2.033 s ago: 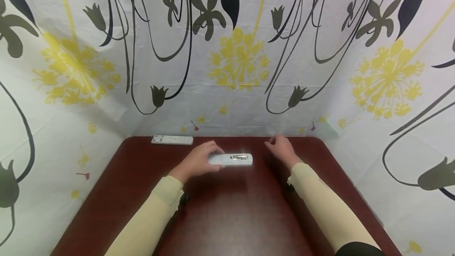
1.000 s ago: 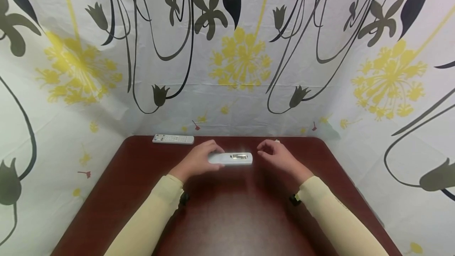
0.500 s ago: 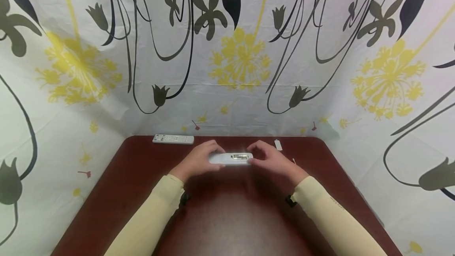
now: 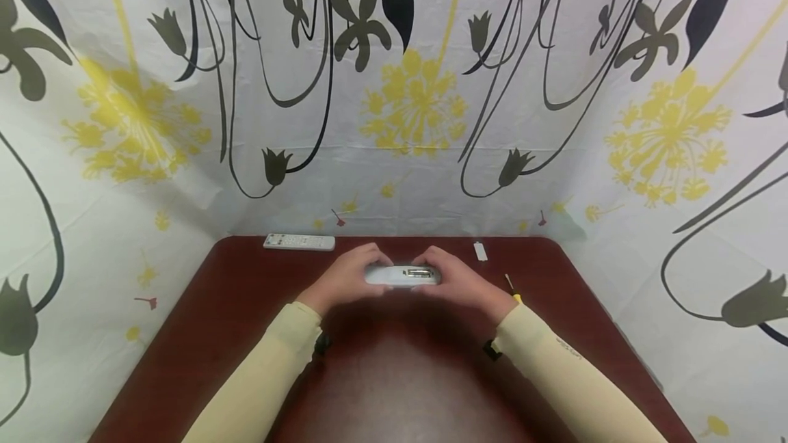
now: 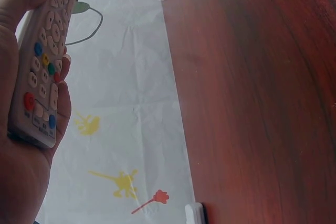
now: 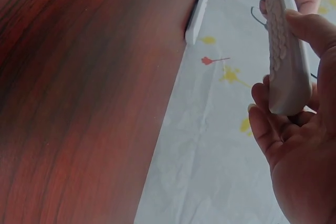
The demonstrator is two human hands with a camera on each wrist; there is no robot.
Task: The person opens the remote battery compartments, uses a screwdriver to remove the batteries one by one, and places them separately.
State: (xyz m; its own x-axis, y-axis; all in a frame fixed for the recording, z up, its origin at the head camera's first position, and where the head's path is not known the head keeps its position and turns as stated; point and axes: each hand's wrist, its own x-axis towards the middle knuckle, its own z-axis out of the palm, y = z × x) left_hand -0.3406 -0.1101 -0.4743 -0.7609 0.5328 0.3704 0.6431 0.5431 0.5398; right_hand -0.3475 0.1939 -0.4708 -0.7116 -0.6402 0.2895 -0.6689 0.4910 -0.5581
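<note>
Both hands hold a white remote control (image 4: 394,275) above the table, its battery compartment (image 4: 418,273) uncovered and facing up in the head view. My left hand (image 4: 347,277) grips the left end, and my right hand (image 4: 458,279) grips the right end beside the compartment. A metallic battery shows inside. The left wrist view shows the remote's button side (image 5: 47,61), with coloured keys, turned downward. From the right wrist, the rounded end of the remote (image 6: 290,90) lies between thumb and fingers.
A second white remote (image 4: 299,243) lies at the table's back left. At the back right is a small white battery cover (image 4: 481,251). A screwdriver with a yellow handle (image 4: 517,298) lies by the right wrist. Patterned cloth (image 4: 406,190) surrounds the brown table (image 4: 394,374).
My right hand has come left from near the battery cover, uncovering it and the screwdriver, and now grips the remote's right end. My left hand has kept its grip on the remote.
</note>
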